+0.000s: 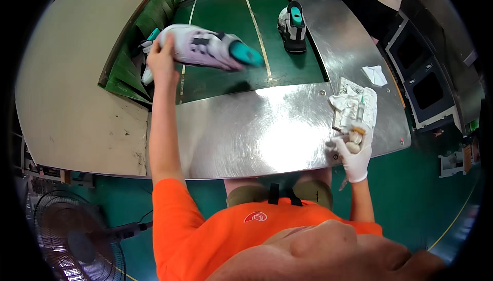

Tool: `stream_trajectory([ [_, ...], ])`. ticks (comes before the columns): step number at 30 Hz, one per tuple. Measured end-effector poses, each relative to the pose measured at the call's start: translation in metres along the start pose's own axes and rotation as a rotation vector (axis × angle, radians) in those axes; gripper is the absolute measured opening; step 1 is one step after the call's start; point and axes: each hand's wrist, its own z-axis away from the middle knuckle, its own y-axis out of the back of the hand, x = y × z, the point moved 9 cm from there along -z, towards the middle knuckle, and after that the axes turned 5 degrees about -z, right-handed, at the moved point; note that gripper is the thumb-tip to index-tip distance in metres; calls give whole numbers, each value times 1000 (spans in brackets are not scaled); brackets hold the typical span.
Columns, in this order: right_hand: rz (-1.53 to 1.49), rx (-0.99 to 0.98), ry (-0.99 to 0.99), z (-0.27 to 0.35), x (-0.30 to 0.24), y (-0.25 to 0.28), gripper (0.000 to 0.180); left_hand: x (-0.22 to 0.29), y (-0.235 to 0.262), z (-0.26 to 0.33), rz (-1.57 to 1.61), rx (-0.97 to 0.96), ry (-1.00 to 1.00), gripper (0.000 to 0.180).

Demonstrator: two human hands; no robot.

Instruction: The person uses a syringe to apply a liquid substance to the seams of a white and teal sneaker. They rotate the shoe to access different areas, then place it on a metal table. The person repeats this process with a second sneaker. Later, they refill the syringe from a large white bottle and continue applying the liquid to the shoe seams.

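My left hand is bare and closed around the toe end of a sneaker, white and pale lilac with a teal lining. It is tilted above the green belt and smeared by motion. My right hand, in a white glove, is at the table's near right edge with its fingers curled in. A small pale thing with an orange band shows at the fingers, and a thin end sticks out below the hand; I cannot make out what is held. Close by, a slim teal-tipped tool lies on a crumpled white cloth.
A dark and white sneaker with a teal lining stands on the belt's far right. Green flaps line the left opening, with more footwear partly behind them. A folded white cloth lies on the metal tabletop. A fan stands lower left; other people are beyond.
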Motion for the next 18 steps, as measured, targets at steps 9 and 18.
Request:
stream_trajectory([
  [9,459,18,329,1,-3,-8,50,-188,203,-24,-446,357,626,42],
  [18,442,5,207,-3,2,-7,54,-68,-132,-63,-1508,-443,-341,61],
])
